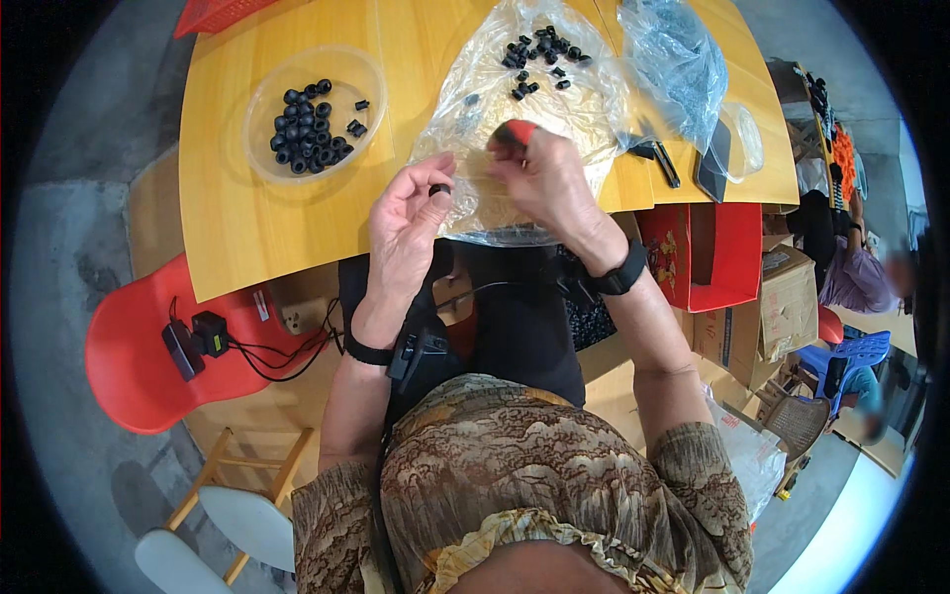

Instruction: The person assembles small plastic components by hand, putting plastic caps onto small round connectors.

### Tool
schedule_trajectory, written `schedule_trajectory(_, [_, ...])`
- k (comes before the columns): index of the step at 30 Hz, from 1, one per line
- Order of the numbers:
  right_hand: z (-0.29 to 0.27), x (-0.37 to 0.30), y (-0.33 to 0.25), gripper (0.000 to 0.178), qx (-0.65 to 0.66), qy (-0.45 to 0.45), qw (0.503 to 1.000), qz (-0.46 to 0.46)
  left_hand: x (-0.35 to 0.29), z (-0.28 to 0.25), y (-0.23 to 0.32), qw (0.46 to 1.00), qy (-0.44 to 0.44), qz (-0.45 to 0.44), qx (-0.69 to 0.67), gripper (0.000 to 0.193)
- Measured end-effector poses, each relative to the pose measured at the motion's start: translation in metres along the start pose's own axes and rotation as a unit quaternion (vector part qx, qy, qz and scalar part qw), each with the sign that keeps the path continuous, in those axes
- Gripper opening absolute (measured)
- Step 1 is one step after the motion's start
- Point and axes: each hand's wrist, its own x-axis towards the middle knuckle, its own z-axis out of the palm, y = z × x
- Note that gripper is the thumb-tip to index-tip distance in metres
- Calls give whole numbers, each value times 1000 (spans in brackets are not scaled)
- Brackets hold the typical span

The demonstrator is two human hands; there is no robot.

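My left hand [401, 218] pinches a small black ring-shaped part [440, 189] between thumb and fingers, over the near part of a clear plastic bag [470, 213] spread on the table. Close beside it, my right hand [559, 183] grips a red-and-black object [514, 135]; motion blur hides its exact kind. Farther back on the bag lie loose small black parts [546, 48], several of them. To the left stands a round translucent bowl [348, 79] with a pile of black ring-like parts [309, 127] and a few narrower pieces.
On the table's right are a crumpled clear bag [678, 69], a black pen-like tool [664, 164], a dark phone [712, 163] and a clear container [747, 147]. A red box [727, 257] stands below the edge. A red chair [134, 346] holds cables. Another person [859, 267] sits far right.
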Motion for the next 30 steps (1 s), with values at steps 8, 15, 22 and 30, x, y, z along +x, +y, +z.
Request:
schedule_trajectory(8, [-35,-35,-28,14,351,12,924,152,-29,17,25,996,-20,83,-21,15])
schedule_trajectory(15, [-36,-78,-54,13,443,-17,893,72,-50,27,43,992,-42,107,56,21])
schedule_trajectory(22, [-32,-98,-69,12,438,46,897,-24,-66,37,58,952,-68,181,237,24])
schedule_trajectory(30, [-37,-106,-88,15,219,88,965,-117,-83,42,72,946,-82,169,262,17])
